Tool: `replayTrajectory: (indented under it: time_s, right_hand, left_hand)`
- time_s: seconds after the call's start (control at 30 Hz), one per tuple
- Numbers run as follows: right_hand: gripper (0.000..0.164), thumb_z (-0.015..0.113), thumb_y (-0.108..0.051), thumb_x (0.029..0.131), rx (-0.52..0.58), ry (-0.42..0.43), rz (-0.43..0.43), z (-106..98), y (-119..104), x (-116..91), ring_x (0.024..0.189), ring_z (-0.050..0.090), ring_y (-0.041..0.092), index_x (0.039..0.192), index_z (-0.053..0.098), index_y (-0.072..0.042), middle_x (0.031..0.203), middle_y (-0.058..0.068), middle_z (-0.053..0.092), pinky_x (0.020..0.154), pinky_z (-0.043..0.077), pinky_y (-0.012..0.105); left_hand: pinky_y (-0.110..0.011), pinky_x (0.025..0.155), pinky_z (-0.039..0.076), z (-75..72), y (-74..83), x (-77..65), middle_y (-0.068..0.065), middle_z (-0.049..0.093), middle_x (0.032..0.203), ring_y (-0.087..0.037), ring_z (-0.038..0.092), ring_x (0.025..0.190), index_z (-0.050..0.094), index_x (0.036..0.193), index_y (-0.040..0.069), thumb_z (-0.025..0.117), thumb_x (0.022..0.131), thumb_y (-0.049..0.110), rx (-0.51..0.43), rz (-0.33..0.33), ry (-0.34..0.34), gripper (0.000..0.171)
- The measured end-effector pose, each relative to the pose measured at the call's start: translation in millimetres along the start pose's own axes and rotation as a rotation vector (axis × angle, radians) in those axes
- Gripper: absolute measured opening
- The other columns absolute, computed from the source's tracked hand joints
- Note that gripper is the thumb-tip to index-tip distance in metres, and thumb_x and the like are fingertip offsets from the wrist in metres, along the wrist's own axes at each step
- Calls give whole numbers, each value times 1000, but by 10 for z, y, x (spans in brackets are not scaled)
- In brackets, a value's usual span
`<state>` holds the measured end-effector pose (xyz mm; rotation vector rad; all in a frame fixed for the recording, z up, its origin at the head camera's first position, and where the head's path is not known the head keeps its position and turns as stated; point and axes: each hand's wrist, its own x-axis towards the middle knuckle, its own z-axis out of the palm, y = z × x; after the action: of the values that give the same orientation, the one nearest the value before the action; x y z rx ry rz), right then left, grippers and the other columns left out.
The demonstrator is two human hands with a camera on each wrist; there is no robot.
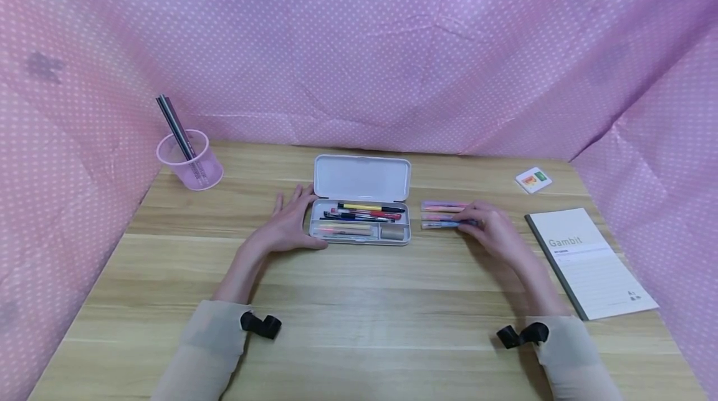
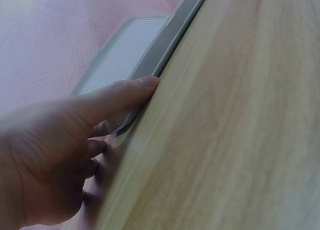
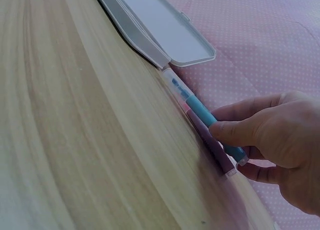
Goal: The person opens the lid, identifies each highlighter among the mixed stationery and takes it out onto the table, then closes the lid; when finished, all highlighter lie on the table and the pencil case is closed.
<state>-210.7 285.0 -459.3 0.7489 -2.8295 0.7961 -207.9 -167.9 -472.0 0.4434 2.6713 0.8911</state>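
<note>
An open pencil case (image 1: 361, 179) stands mid-table with its lid tipped back. Inside are pens (image 1: 370, 207) and a grey block (image 1: 391, 232). My left hand (image 1: 288, 224) grips the case's left end, its thumb (image 2: 125, 93) along the front side and the other fingers round the far side, partly hidden. To the right of the case, my right hand (image 1: 489, 226) pinches a blue highlighter pen (image 3: 202, 112) between thumb and fingers. Right beside that pen lies a purple-barrelled pen (image 3: 210, 142). More pastel pens (image 1: 440, 206) lie in the same group, partly under the right hand.
A pink mesh pen cup (image 1: 196, 170) with several dark pencils (image 1: 177, 128) stands at the back left. At the right lie a notebook (image 1: 589, 264) and a small white card-like item (image 1: 533, 180). Pink dotted cloth (image 1: 359, 64) hangs behind the wooden table (image 1: 359, 320).
</note>
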Motion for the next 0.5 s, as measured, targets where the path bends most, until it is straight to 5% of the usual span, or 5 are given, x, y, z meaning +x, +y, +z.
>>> replayTrajectory:
  time_s: [0.5]
  right_hand:
    - [21,76,1,88,-19,-21,9,2,-19,-9,104,71,30,106,80,-10,109,10,75,90,57,53]
  left_hand:
    - [-63,127,-15,-7,4,-1,-18,6,174,-39,-5,162,34,155,8,89,72,48,-6,4,-5,107]
